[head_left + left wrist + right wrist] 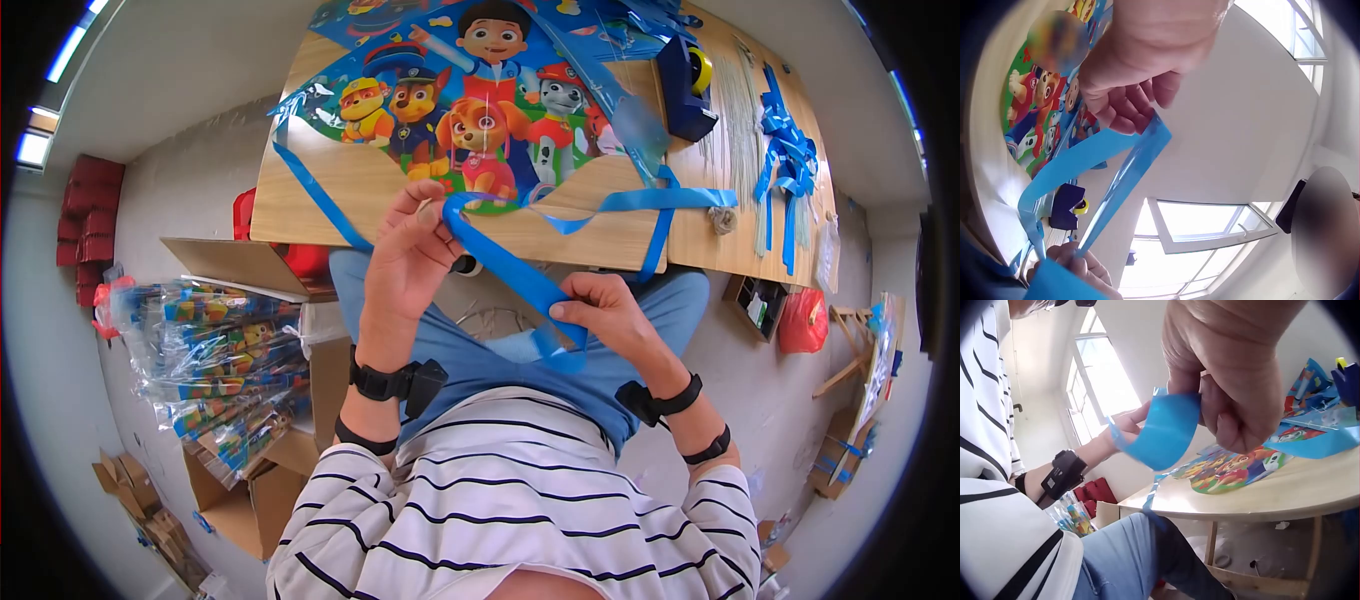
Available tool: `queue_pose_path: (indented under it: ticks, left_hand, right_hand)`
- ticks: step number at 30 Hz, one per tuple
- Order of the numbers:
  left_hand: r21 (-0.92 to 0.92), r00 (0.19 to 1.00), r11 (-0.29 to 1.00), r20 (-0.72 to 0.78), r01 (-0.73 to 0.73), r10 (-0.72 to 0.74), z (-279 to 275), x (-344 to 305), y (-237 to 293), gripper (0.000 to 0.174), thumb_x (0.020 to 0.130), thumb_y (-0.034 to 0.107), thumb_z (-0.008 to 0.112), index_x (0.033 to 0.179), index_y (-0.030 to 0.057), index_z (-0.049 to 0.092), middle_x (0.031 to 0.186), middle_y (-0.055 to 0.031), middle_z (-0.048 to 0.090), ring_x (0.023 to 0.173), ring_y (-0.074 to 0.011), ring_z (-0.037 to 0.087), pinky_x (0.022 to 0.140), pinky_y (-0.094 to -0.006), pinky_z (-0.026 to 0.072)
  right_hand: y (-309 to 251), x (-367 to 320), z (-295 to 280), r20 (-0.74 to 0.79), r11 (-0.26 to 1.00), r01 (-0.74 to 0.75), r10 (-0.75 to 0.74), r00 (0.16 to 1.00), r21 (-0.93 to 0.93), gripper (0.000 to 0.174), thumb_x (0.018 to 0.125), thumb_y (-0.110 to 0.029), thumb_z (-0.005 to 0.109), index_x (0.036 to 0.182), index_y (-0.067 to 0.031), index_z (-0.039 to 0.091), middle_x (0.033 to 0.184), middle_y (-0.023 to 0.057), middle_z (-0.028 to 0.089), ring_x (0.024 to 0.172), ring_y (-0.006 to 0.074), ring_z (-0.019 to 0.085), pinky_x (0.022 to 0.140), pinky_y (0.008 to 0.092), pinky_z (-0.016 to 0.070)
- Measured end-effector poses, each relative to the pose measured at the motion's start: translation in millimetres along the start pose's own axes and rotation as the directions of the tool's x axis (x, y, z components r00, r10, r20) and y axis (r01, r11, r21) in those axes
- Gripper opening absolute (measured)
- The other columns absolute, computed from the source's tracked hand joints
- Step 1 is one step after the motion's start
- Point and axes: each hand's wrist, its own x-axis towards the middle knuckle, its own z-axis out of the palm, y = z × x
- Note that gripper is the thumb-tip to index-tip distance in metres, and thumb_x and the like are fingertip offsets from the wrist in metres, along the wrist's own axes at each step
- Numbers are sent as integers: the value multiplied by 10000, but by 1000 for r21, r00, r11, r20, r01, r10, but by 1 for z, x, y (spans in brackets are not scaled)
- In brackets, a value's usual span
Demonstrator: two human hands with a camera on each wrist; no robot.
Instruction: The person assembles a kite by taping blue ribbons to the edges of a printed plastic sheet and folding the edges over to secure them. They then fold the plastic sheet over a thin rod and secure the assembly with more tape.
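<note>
A blue ribbon stretches slantwise between the two hands, above the lap and the table's near edge. The left hand pinches its upper end, where the ribbon folds back on itself; the left wrist view shows that fold at the fingertips of the left hand. Lower down, the right hand pinches the ribbon between thumb and fingers, with a short end hanging below. In the right wrist view the ribbon curves out from the right hand. Another stretch of ribbon runs rightward over the table.
A printed cartoon sheet lies on the wooden table. Right of it are a tape dispenser, a twine ball and a blue ribbon bundle. Wrapped packages stand left in a cardboard box; a red bag lies right.
</note>
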Motion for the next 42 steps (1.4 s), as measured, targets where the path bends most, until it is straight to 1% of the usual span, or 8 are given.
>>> queue_pose_path:
  ticks: [6,12,17,22,26,29,34,42]
  left_hand:
    - [42,999,999,51,-2,0,-7,-18,9,438,850,-1,736,1254,41,573,985,-86,671,850,-202,637,787,-361,520]
    - [443,960,869,58,221,-273,4,-51,10,382,760,-105,711,1114,34,668,1029,-27,675,920,-98,637,807,-234,514]
    - [676,832,592,-57,439,-552,-13,-66,-12,346,785,-79,734,1110,22,668,985,-21,675,889,-98,633,795,-232,515]
    - [989,923,140,15,42,-385,-28,-60,-5,385,802,-20,767,1173,10,671,995,-56,695,931,-209,674,789,-289,538]
    - [989,992,-94,108,-113,-63,-35,-7,-1,484,833,69,771,1296,37,636,1276,-130,645,1206,-341,593,980,-429,491]
    - [885,963,-432,243,-173,112,-64,43,-22,548,868,148,758,1387,84,595,1513,-163,494,1422,-382,430,1126,-555,374]
    - [808,967,-589,165,-20,193,-88,75,-33,602,899,229,741,1458,128,541,1631,-153,354,1544,-407,242,1165,-745,204]
    - [791,985,-608,43,70,169,-94,78,-49,666,865,252,774,1485,234,531,1646,-99,338,1553,-359,241,1119,-821,165]
  right_hand:
    - [8,9,11,193,983,-17,52,980,-180,235,972,-224,707,960,10,701,808,4,617,758,77,547,649,249,427]
    - [19,41,27,187,786,34,-188,964,618,792,992,-586,573,1550,-48,410,1466,170,534,1367,270,500,1173,438,365]
    - [-51,69,-15,-101,482,305,-404,909,821,669,1028,-393,585,1524,14,392,1257,169,645,1017,281,668,1036,415,493]
    - [-96,51,-68,-210,694,580,-547,810,426,492,1050,-338,573,1374,32,574,864,36,647,651,58,511,751,274,453]
    - [-60,80,-57,-498,945,265,-326,804,-190,447,1037,-428,593,1169,-22,725,771,61,689,607,109,536,596,282,433]
    - [21,137,-66,-211,437,107,-617,759,-893,400,1008,-337,613,1218,-4,677,1229,211,657,1053,359,643,911,482,508]
    - [56,173,-50,-109,246,30,-530,841,-969,449,987,-336,621,1294,-9,638,1529,203,493,1418,375,435,1174,510,334]
    - [40,179,-65,-190,236,-80,-491,850,-968,384,968,-326,654,1229,-46,680,1435,182,576,1331,388,495,1153,556,321]
